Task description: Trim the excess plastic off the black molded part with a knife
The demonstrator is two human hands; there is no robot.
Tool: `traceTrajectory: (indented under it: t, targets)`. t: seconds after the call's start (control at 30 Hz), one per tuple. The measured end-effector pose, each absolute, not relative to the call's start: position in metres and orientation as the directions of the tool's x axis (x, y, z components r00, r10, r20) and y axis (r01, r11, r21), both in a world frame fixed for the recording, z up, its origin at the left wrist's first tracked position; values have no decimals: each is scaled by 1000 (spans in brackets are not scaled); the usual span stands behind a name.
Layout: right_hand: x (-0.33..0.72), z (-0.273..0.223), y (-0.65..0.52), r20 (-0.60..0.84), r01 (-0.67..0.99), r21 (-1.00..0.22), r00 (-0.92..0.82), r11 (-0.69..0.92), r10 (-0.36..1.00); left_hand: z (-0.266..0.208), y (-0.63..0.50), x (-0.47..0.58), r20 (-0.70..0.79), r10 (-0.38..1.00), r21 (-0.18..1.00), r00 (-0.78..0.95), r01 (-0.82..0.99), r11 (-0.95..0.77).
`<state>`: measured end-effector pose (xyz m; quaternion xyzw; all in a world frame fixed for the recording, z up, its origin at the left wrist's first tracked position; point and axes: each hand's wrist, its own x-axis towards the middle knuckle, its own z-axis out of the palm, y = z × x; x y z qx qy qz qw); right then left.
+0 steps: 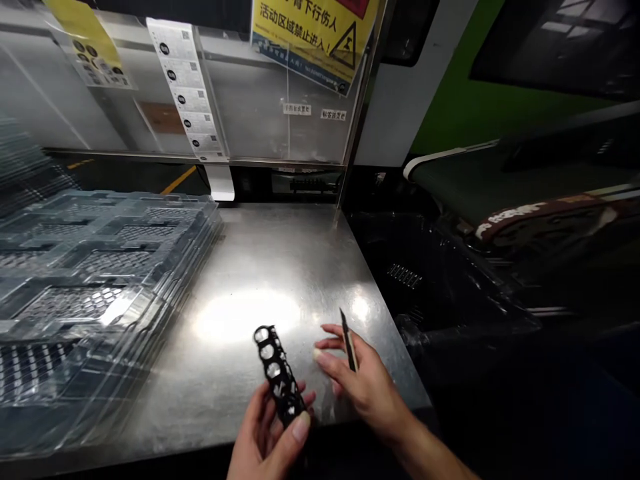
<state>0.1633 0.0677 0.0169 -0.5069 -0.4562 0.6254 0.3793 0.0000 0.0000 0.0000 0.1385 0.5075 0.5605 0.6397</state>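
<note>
My left hand (275, 437) is closed around the lower end of a black perforated plastic part (273, 369), a narrow strip with a row of round holes. The part tilts up and to the left above the metal table (240, 267). To its right, my right hand (363, 383) holds a slim craft knife (349, 343), its dark pointed blade facing up. The knife lies between the fingers and its lower end is hidden in the palm. Thumb and index finger are bent toward the black part, a small gap away from it.
Stacked clear plastic trays (185, 267) with black parts in them fill the left side. Right of the table edge is a black-lined bin (440, 293) with a perforated part inside. A conveyor (475, 177) stands beyond it. A label strip (187, 93) hangs on the clear panel behind.
</note>
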Motion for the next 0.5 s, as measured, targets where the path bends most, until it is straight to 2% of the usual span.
traceTrajectory:
  t: [0.1, 0.2, 0.37, 0.5]
  targets:
    - [154, 9, 42, -316, -13, -944, -254, -330, 914, 9, 6, -1, -465, 864, 745, -191, -612, 265]
    - [146, 1, 24, -332, 29, -939, -328, -342, 884, 18, 9, 0, -476, 864, 729, -164, -623, 284]
    - [140, -1, 18, -326, -58, -933, -287, -356, 901, 16, 4, -1, -494, 867, 648, -56, -689, 325]
    - [142, 5, 17, -337, -59, -928, -287, -368, 896, 12, -3, -4, -492, 871, 601, -3, -725, 337]
